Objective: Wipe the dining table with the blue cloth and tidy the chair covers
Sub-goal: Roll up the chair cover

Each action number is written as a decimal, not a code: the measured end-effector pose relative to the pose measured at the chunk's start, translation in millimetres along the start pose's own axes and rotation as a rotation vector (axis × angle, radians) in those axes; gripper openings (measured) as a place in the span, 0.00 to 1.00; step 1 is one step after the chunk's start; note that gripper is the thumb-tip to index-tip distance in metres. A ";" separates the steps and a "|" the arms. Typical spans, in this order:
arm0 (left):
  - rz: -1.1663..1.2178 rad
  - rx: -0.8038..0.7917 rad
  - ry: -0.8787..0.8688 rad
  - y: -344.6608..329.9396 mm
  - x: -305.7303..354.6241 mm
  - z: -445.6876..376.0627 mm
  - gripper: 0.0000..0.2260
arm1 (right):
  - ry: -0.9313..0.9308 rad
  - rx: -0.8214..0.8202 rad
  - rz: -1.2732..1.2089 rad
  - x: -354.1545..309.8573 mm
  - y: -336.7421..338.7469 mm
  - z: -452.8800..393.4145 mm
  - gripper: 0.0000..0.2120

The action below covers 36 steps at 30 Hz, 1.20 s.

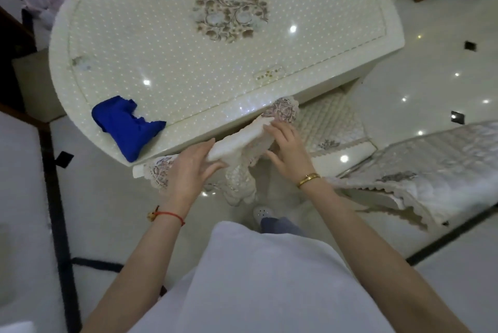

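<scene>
The blue cloth (126,125) lies crumpled on the near left corner of the white dotted dining table (188,44). Just below the table's near edge runs the top rail of a chair back, dressed in a cream lace chair cover (239,181) with floral embroidery. My left hand (188,168) grips the rail and cover from the left. My right hand (287,149) holds the cover on the right side, fingers curled into the lace. Part of the cover hangs down in folds between my hands.
A second chair with a quilted cover (436,171) stands at the right, its lace edge hanging. A quilted seat cushion (331,122) shows under the table's right end. Dark furniture and a pale bundle (43,1) sit at the far left. The floor is glossy tile.
</scene>
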<state>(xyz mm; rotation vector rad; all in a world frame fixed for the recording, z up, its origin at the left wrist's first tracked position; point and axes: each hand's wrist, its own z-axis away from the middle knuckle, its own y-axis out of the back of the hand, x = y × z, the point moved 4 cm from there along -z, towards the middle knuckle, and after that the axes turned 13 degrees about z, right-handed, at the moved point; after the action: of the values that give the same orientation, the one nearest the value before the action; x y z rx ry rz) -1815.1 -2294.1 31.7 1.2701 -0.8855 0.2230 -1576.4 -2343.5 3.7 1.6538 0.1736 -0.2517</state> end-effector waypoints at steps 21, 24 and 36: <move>-0.090 -1.018 0.132 -299.1 130.9 130.1 0.14 | -1.299 -0.152 -0.359 127.8 -15.4 528.8 0.20; -0.168 -1.071 0.128 -347.0 152.1 140.7 0.12 | -1.444 -0.162 -0.419 154.9 -11.7 584.8 0.18; 0.011 -0.973 0.011 -435.1 323.0 125.2 0.12 | -1.467 -0.154 -0.469 313.0 25.6 596.4 0.18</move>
<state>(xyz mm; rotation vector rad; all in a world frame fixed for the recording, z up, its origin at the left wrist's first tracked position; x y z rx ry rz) -1397.2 -2648.6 -63.4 0.3556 -0.8268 -0.1880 -1304.5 -2950.4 -106.2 0.9151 -0.5285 -1.6565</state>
